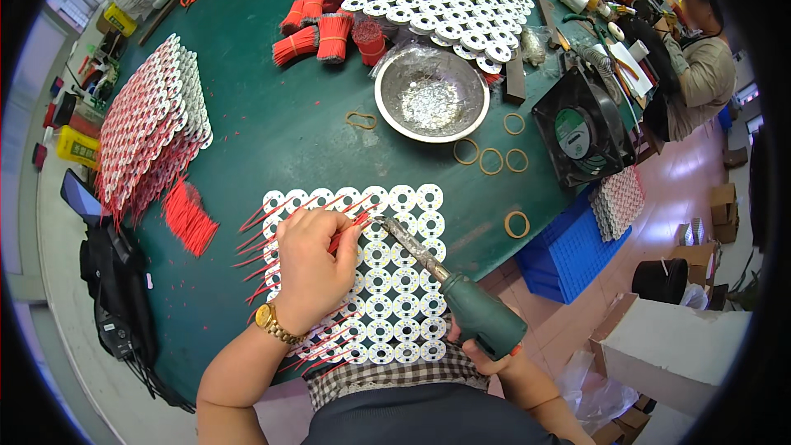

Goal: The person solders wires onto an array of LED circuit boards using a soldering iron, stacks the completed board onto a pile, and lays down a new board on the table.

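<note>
A panel of round white LED boards (405, 280) lies on the green table in front of me. Short red wires (262, 243) stick out from its left columns. My left hand (317, 255), with a gold watch on its wrist, is closed over the panel, pinching red wires between thumb and fingers. My right hand (486, 354) grips the green handle of a soldering gun (482, 313). Its metal tip points up and left, close to the left fingertips at an upper row of boards. Whether the tip touches a board I cannot tell.
A metal bowl (432, 128) stands beyond the panel, with rubber bands (491, 161) and a black fan (581, 128) to its right. Stacked LED panels (156, 115) and loose red wires (191, 218) lie left. Wire bundles (334, 37) sit far back. A co-worker (700, 66) sits far right.
</note>
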`<act>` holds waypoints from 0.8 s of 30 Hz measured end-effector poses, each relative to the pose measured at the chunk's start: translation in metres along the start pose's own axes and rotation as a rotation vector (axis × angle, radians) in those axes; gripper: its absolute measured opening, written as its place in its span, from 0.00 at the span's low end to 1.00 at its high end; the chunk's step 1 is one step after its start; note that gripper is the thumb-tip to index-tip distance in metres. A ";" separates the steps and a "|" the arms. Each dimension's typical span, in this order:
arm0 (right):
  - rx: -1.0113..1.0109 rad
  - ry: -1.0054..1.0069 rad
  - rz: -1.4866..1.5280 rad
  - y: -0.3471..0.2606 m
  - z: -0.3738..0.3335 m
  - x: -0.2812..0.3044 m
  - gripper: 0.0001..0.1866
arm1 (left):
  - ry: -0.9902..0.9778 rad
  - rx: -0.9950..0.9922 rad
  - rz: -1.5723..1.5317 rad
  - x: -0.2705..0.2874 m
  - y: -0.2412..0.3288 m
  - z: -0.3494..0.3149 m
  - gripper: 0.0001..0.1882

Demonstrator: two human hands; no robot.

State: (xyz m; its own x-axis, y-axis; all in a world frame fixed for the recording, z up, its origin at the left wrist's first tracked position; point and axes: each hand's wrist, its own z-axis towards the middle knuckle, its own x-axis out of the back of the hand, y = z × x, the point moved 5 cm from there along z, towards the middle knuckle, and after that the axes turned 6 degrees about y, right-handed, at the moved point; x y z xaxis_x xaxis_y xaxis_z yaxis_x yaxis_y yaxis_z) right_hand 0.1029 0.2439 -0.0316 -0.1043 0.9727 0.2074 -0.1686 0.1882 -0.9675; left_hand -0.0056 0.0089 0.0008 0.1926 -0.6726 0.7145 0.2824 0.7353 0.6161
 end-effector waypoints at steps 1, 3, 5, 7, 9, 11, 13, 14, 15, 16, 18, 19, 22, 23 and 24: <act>-0.011 -0.002 0.012 0.000 -0.001 0.000 0.20 | -0.001 0.000 0.001 0.000 0.000 0.000 0.06; -0.021 -0.005 0.025 0.001 -0.001 0.000 0.20 | 0.003 -0.017 0.001 -0.001 0.000 0.000 0.06; 0.066 0.016 0.013 0.000 0.000 0.000 0.19 | -0.014 -0.005 0.015 -0.001 0.000 -0.001 0.05; 0.034 0.018 0.006 0.002 -0.001 0.000 0.19 | -0.031 0.007 0.026 -0.002 -0.001 -0.001 0.05; 0.003 0.018 0.001 0.007 -0.003 0.003 0.19 | -0.040 -0.006 0.054 -0.003 0.000 -0.001 0.04; 0.085 -0.036 -0.071 0.011 -0.006 0.003 0.18 | -0.016 -0.027 0.067 -0.003 0.002 -0.001 0.04; -0.046 -0.013 0.034 0.014 -0.013 0.003 0.17 | 0.010 -0.047 0.077 -0.003 0.004 -0.001 0.04; -0.178 0.011 0.140 0.019 -0.016 0.003 0.17 | 0.013 -0.052 0.090 -0.002 0.005 -0.001 0.04; -0.179 0.009 0.141 0.018 -0.016 0.002 0.17 | 0.014 -0.055 0.105 -0.003 0.005 -0.002 0.04; -0.190 0.046 0.201 0.017 -0.017 0.002 0.16 | 0.015 -0.053 0.107 -0.004 0.005 -0.002 0.04; -0.201 0.082 0.260 0.017 -0.017 0.002 0.16 | 0.028 -0.068 0.120 -0.005 0.004 -0.002 0.04; -0.188 0.081 0.241 0.017 -0.016 0.003 0.15 | 0.030 -0.067 0.120 -0.005 0.004 -0.002 0.04; -0.161 0.035 0.191 0.020 -0.017 0.001 0.26 | 0.012 -0.058 0.136 -0.006 0.004 -0.002 0.04; -0.147 -0.009 0.160 0.021 -0.017 0.000 0.37 | 0.008 -0.061 0.149 -0.006 0.004 -0.002 0.04; -0.147 -0.011 0.160 0.023 -0.018 0.000 0.37 | 0.003 -0.063 0.161 -0.007 0.004 -0.002 0.03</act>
State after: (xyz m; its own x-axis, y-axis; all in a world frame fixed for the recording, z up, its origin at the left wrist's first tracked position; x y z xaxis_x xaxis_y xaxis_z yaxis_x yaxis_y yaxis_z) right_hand 0.1167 0.2507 -0.0560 -0.1288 0.9904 0.0502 -0.0041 0.0501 -0.9987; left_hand -0.0038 0.0159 -0.0023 0.2431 -0.5464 0.8014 0.3060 0.8272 0.4712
